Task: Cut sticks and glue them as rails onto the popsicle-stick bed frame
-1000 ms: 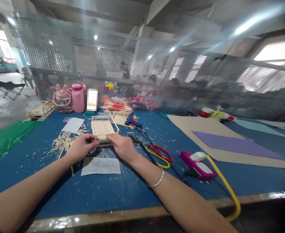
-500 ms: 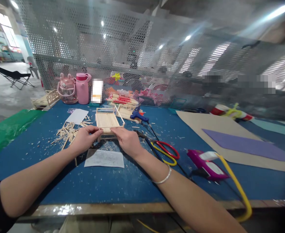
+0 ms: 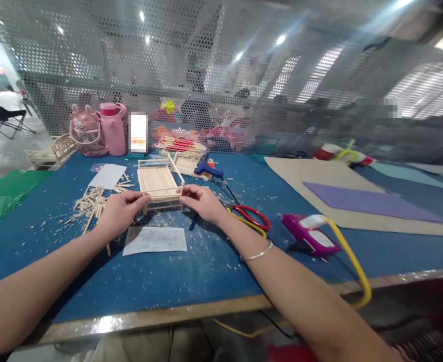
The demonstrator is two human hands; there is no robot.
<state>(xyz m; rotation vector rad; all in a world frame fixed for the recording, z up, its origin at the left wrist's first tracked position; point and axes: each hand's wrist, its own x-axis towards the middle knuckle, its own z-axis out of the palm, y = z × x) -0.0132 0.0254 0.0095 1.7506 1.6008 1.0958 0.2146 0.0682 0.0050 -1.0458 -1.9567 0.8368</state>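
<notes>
A small frame built of thin wooden sticks (image 3: 158, 180), shaped like a miniature bed, stands on the blue table in front of me. My left hand (image 3: 125, 207) pinches its near left corner between thumb and fingertips. At the near right corner, my right hand (image 3: 202, 201) grips with thumb and forefinger. A slanting stick rises along the frame's right side. Just nearer to me lies a white paper sheet (image 3: 155, 240). Loose cut sticks (image 3: 93, 201) are piled left of my left hand. Behind the frame on the right is a blue glue gun (image 3: 209, 168).
Scissors with red and yellow handles (image 3: 253, 217) lie right of my right wrist, and a purple tool with a yellow cord (image 3: 309, 235) beyond them. Pink bottles (image 3: 112, 131) stand at the back left. Purple foam sheet (image 3: 368, 201) rests on brown board (image 3: 292, 173) at right.
My right hand has shifted from lying along the frame's near edge to pinching its right corner. My left hand stays at the left corner. The camera view has turned slightly.
</notes>
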